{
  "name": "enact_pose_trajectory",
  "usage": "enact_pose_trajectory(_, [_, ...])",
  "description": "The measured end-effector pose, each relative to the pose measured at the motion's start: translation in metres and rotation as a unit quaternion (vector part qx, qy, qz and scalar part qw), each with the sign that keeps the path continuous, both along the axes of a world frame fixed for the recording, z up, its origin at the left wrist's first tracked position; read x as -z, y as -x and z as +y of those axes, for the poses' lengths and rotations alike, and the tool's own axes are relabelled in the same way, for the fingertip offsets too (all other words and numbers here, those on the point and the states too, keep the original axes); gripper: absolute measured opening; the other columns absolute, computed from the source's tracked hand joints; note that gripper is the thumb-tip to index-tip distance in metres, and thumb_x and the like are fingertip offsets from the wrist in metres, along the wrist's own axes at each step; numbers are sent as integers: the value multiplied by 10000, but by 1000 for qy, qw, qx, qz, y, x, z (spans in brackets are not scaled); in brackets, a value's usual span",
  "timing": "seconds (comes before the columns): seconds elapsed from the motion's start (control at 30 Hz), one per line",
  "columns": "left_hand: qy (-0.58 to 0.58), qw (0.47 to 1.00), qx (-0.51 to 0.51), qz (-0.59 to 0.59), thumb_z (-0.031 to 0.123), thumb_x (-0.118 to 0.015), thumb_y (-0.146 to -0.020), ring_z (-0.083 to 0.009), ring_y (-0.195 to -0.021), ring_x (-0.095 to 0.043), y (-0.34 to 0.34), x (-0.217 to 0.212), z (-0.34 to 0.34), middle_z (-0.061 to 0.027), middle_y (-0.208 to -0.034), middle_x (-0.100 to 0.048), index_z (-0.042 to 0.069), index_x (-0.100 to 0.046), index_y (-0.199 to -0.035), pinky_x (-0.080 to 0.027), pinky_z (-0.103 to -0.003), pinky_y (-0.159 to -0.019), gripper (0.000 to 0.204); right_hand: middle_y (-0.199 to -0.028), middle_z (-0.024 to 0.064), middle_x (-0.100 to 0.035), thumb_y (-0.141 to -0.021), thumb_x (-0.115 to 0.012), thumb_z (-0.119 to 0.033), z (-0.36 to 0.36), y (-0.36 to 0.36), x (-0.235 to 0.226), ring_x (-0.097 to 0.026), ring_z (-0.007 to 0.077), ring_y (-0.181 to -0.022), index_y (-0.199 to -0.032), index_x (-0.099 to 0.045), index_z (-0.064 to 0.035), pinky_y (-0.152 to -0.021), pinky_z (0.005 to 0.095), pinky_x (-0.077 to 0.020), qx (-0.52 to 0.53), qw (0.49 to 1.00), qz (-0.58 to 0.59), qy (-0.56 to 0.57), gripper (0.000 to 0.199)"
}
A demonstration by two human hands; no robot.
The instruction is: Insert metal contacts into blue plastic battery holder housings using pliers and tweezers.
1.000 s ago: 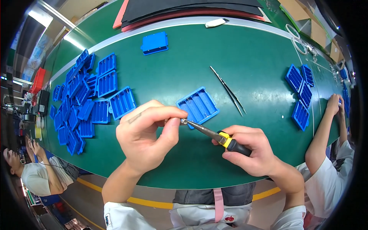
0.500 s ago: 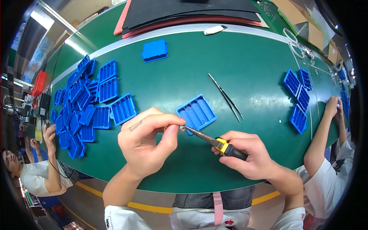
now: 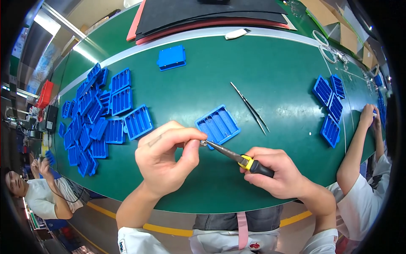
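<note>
My left hand [image 3: 167, 158] pinches a small shiny coiled metal piece, apparently a spring contact [image 3: 203, 143], between thumb and forefinger. Closed around the yellow-and-black handle of a pair of long-nose pliers [image 3: 226, 152] is my right hand [image 3: 275, 171]. The tips of the pliers meet the metal piece at my left fingertips; whether the jaws grip it is too small to tell. Just beyond lies a blue slotted battery case [image 3: 223, 123], open side up, its near edge partly behind my fingers. Metal tweezers [image 3: 250, 108] rest on the table to its right.
Many blue cases [image 3: 99, 127] are heaped at left, several more [image 3: 330, 131] at right. One blue case [image 3: 172, 58] lies face down farther back. Black sheets [image 3: 211, 19] and a white-handled tool [image 3: 237, 33] sit at the far edge. Other people work at both sides.
My hands hold nearly the same pose, with the pliers still at the metal piece. The person at left has drawn a hand back from the heap and now holds up a blue piece.
</note>
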State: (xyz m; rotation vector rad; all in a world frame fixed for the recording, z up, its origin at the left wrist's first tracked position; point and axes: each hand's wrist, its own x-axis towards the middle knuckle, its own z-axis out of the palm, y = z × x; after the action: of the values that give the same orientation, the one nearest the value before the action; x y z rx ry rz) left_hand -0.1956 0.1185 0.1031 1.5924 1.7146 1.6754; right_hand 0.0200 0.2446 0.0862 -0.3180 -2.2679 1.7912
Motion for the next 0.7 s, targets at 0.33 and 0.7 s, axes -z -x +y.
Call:
enact_pose_trajectory(0.33, [4, 1000, 5, -20, -168, -611, -751, -123, -644, -616, -3, 1, 3, -101, -753, -647, -63, -691, -903, -488, -211, -551, 201, -791, 101, -549, -850, -681, -30, 0, -2, 0, -530, 219, -644, -894, -608, 47, -554, 341, -394, 4, 1000, 7, 13, 115])
enact_pose_trajectory(0.7, [18, 999, -7, -46, -160, -612, -755, -109, -647, -617, -5, 0, 2, -94, -749, -647, -63, -690, -888, -487, -204, -541, 183, -866, 115, -616, -875, -653, -44, 0, -1, 6, -580, 213, -687, -962, -625, 58, -594, 319, -441, -5, 999, 24, 44, 137])
